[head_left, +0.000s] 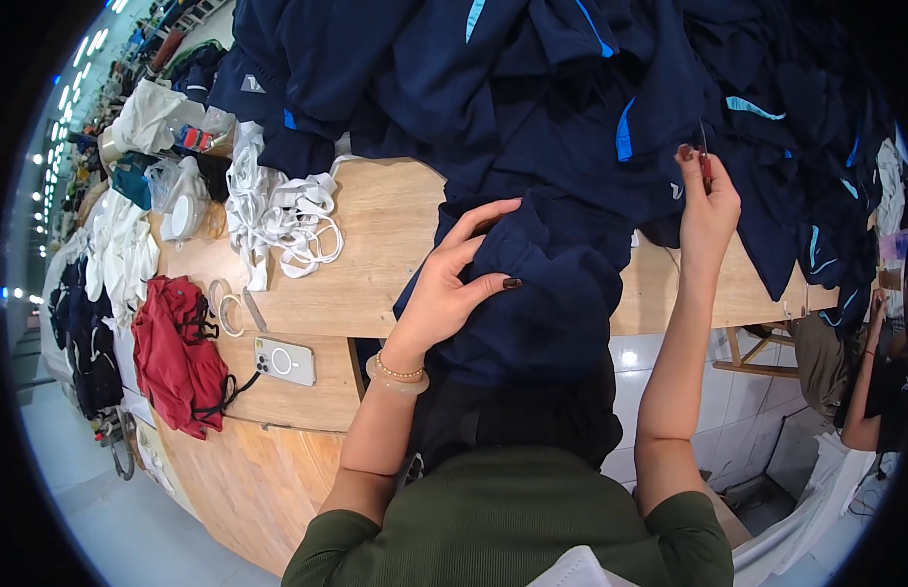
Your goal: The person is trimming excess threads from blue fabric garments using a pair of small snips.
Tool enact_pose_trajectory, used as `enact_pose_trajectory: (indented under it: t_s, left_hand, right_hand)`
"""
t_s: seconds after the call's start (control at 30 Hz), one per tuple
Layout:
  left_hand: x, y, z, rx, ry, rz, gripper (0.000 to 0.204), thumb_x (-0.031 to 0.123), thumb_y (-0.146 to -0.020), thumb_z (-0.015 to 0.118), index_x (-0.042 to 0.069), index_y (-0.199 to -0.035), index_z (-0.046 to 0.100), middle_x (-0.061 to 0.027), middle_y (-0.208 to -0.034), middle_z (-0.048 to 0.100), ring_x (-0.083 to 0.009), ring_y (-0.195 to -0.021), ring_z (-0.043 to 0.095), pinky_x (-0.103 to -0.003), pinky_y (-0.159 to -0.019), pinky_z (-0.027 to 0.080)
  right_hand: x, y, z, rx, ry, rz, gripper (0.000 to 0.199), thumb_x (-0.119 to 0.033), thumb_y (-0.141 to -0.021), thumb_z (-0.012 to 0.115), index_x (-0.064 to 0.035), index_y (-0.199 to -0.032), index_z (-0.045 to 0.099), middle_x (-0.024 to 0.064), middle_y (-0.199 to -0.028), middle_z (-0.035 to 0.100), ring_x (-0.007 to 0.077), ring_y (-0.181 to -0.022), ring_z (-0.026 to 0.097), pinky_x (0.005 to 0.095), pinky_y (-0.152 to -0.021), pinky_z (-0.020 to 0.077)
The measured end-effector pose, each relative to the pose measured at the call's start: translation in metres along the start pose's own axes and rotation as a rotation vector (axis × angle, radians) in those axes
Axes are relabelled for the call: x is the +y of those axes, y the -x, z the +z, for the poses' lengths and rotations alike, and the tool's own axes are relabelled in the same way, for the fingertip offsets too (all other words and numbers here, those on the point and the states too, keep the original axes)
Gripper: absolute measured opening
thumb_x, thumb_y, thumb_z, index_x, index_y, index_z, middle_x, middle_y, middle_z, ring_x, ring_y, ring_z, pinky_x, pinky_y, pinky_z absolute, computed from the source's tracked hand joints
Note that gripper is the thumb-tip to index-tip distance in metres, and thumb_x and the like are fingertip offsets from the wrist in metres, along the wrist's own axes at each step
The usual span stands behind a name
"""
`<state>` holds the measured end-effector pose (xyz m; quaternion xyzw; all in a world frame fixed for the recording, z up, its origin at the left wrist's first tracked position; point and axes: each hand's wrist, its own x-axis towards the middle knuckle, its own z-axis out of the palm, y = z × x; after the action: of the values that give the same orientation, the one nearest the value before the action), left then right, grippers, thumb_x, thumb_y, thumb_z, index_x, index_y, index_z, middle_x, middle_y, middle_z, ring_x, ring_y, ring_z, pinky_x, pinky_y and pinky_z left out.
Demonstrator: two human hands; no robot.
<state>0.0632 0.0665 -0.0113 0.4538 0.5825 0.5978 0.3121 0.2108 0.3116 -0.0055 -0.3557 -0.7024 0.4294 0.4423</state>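
Observation:
My left hand (459, 279) grips a fold of a navy blue garment (552, 293) that hangs over the front edge of the wooden table (376, 225) onto my lap. My right hand (708, 201) is raised to the right of it, fingers pinched on a small thin red-handled tool (703, 157) that points up against the navy cloth. A large heap of navy garments with light blue stripes (571, 78) covers the table behind both hands.
A bundle of white elastic bands (278, 210) lies left of the heap. A white phone (285, 361) and a red bag (180, 352) lie on a lower shelf at left. Another person (869, 382) sits at the right edge.

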Motion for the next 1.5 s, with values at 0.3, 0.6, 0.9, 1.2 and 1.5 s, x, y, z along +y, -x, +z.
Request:
enact_pose_trajectory:
  t_s: [0.3,0.6,0.9,1.2,1.5]
  left_hand:
    - [0.005,-0.003,0.004,0.052,0.024,-0.048,0.033,0.004,-0.077,0.071,-0.002,-0.108,0.067,-0.0081,-0.141,0.047,-0.0235,-0.130,0.046,-0.034,-0.107,0.035]
    - [0.015,-0.006,0.010,0.075,-0.050,-0.008,0.028,0.003,-0.075,0.071,-0.002,-0.103,0.067,-0.0064,-0.134,0.054,-0.0215,-0.120,0.054,-0.032,-0.100,0.042]
    - [0.015,-0.006,0.012,0.079,-0.108,0.032,0.028,0.000,-0.073,0.071,0.000,-0.101,0.068,-0.0059,-0.131,0.056,-0.0221,-0.118,0.055,-0.032,-0.099,0.042]
    - [0.013,-0.006,0.012,0.086,-0.109,0.031,0.028,0.000,-0.074,0.071,0.000,-0.101,0.068,-0.0062,-0.132,0.056,-0.0222,-0.118,0.055,-0.033,-0.099,0.042]
    - [0.008,-0.004,0.008,0.091,-0.020,-0.063,0.024,0.003,-0.075,0.071,-0.001,-0.099,0.068,-0.0056,-0.135,0.055,-0.0225,-0.122,0.050,-0.033,-0.101,0.039]
  right_hand:
    - [-0.059,0.070,0.035,-0.713,-0.222,-0.146,0.042,-0.001,-0.072,0.079,-0.0013,-0.111,0.064,0.0045,-0.094,0.067,0.0065,-0.082,0.060,0.0201,-0.069,0.0477]
    - [-0.076,0.064,0.012,-0.467,0.234,-0.348,0.022,-0.011,-0.075,0.078,-0.0032,-0.090,0.063,0.0050,-0.080,0.058,0.0191,-0.071,0.053,0.0278,-0.059,0.0430]
    - [-0.075,0.066,0.010,-0.471,0.283,-0.368,0.024,-0.011,-0.071,0.080,-0.0040,-0.087,0.064,0.0041,-0.078,0.059,0.0200,-0.070,0.052,0.0296,-0.057,0.0424]
    - [-0.070,0.077,0.022,-0.519,-0.505,0.218,0.022,-0.022,-0.090,0.067,-0.0006,-0.094,0.062,0.0010,-0.073,0.054,0.0123,-0.066,0.047,0.0274,-0.058,0.0392]
    - [-0.061,0.064,0.009,-0.643,-0.296,0.125,0.033,0.004,-0.073,0.072,-0.0026,-0.105,0.065,-0.0025,-0.072,0.051,0.0052,-0.066,0.043,0.0184,-0.060,0.0356]
